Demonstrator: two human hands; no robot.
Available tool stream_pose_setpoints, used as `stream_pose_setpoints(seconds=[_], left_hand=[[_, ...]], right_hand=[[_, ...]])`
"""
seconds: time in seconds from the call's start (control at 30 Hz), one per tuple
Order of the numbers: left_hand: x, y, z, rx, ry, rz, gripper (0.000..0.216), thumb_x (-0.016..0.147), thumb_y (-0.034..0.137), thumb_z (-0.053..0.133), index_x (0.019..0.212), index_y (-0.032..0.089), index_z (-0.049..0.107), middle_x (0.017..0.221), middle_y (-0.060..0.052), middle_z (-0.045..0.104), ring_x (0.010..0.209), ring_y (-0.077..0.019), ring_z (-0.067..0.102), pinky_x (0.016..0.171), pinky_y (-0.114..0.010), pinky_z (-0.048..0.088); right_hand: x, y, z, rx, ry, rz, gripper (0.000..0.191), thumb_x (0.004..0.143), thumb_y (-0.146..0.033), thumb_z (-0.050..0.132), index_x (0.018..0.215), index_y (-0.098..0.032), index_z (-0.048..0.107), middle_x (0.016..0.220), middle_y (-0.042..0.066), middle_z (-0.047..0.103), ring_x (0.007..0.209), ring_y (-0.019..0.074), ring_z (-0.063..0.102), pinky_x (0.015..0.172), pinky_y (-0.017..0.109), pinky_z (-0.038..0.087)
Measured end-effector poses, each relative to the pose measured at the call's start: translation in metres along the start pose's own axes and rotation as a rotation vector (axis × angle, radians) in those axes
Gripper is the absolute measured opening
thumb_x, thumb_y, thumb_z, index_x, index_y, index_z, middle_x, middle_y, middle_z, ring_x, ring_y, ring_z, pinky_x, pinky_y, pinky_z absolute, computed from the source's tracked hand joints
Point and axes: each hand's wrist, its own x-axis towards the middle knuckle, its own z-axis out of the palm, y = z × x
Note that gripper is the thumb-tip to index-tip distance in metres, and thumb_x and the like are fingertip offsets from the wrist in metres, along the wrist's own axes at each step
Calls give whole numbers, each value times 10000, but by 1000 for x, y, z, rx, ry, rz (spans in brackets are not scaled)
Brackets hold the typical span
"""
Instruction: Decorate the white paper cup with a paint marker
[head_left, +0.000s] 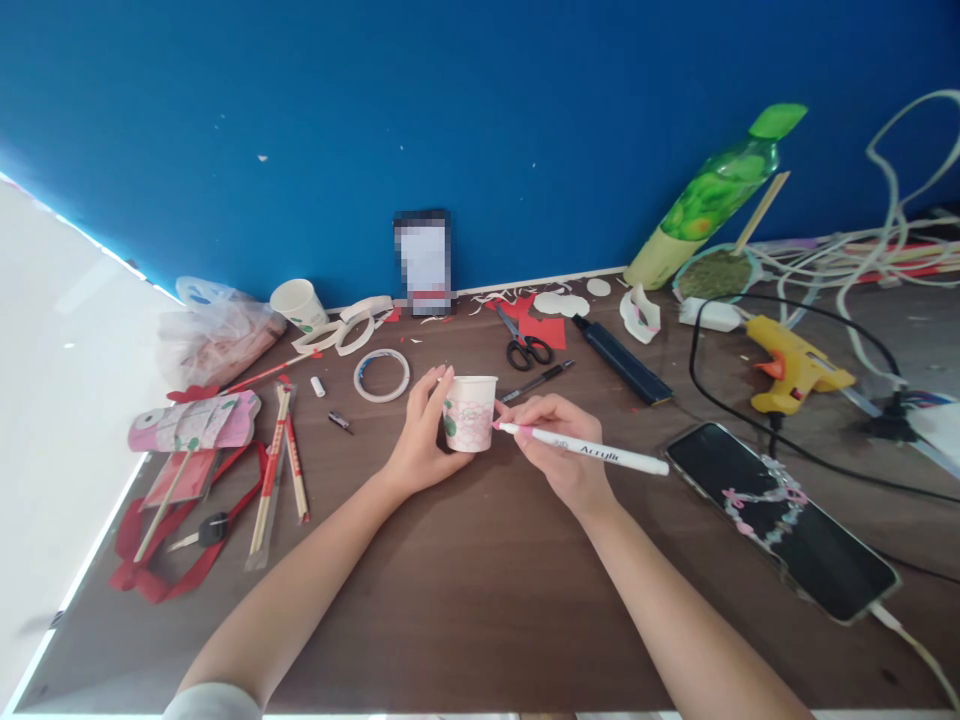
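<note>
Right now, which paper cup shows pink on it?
The paper cup in the left hand; the rear cup beside the plastic bag shows green marks but no visible pink.

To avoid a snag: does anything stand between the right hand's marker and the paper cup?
Nothing visible does: the right hand holds the marker close beside the paper cup, which the left hand grips. Whether the marker touches the paper cup is hard to tell. The black pen lies farther back.

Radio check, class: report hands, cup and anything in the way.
Left hand holding paper cup, upright. Right hand gripping marker, tip close to cup's side. Pen lying just beyond right hand.
</note>
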Motion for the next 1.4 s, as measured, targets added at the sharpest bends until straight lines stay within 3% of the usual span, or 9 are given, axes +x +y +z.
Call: stream_pose_setpoints(seconds=[0.27, 0.4, 0.67, 1.0, 1.4], left_hand=[[-1, 2, 1, -8, 40, 45, 830, 780, 387, 726, 1448, 276, 245, 1438, -165, 357, 1407, -360, 324, 1142, -583, 292], [0, 2, 0, -18, 44, 51, 818, 773, 386, 736, 1433, 280, 264, 1429, -163, 353, 1402, -361, 328, 1134, -584, 303], [0, 1, 0, -2, 49, 61, 834, 748, 367, 761, 1420, 299, 272, 1418, -157, 354, 1382, -374, 354, 1117, -595, 315], [0, 1, 1, -8, 51, 69, 811, 765, 376, 746, 1422, 286, 278, 1416, -161, 360, 1381, -363, 352, 1117, -581, 323], [-1, 1, 0, 13, 40, 46, 828, 761, 375, 752, 1426, 298, 265, 1421, -152, 362, 1388, -362, 350, 1130, -579, 311]], right_hand=[[1, -11, 8, -241, 41, -137, 101, 738, -140, 694, 721, -232, 658, 741, 19, 695, 748, 176, 684, 923, 429, 567], [0, -9, 9, -266, 49, -129, 101, 744, -141, 691, 716, -234, 661, 738, 21, 672, 718, 172, 671, 831, 395, 601], [-1, -6, 9, -294, 44, -144, 112, 751, -135, 676, 709, -238, 658, 724, 13, 669, 717, 173, 671, 860, 415, 590], [0, -8, 11, -348, 81, -130, 104, 747, -136, 674, 722, -230, 637, 740, 21, 677, 754, 185, 698, 720, 331, 590], [-1, -4, 8, -313, 111, -102, 102, 745, -140, 670, 737, -234, 631, 746, 16, 668, 831, 203, 711, 818, 368, 598]])
